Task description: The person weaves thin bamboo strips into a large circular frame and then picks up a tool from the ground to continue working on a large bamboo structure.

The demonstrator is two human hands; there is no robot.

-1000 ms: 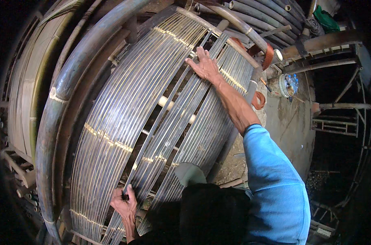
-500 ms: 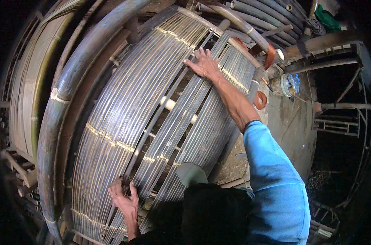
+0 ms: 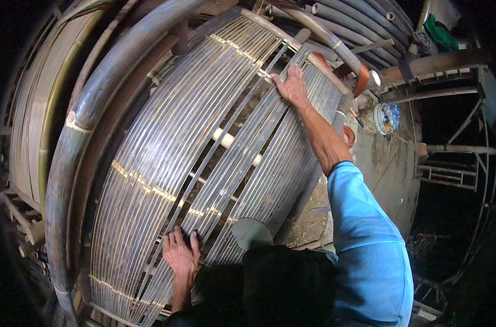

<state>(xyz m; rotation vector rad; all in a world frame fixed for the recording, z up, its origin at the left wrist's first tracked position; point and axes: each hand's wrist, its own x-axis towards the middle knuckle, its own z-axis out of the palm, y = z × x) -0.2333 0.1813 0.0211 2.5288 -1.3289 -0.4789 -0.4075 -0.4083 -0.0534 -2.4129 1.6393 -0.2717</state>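
Observation:
Long thin bamboo strips (image 3: 155, 131) lie side by side across a low bamboo frame, split into a wide bundle on the left, a narrow middle band (image 3: 234, 158) and another group (image 3: 283, 174) on the right. My right hand (image 3: 292, 86) lies on the far end of the middle band, thumb spread to the left, fingers stretched out. Near the close end, my left hand (image 3: 180, 255) rests at the lower part of the same band with its fingers apart. Between the bundles, a single strip (image 3: 207, 158) runs through the gap, over a pale round crossbar (image 3: 224, 138).
A thick curved bamboo pole (image 3: 89, 103) passes along the left side. More poles (image 3: 351, 24) are stacked at the back right. A tub with blue-topped bottles (image 3: 387, 117) stands on the floor at the right. A cap brim (image 3: 251, 233) covers part of the strips.
My right hand has shifted right and slightly farther away, from the gap onto the middle band. My left hand has moved right, also toward the middle band.

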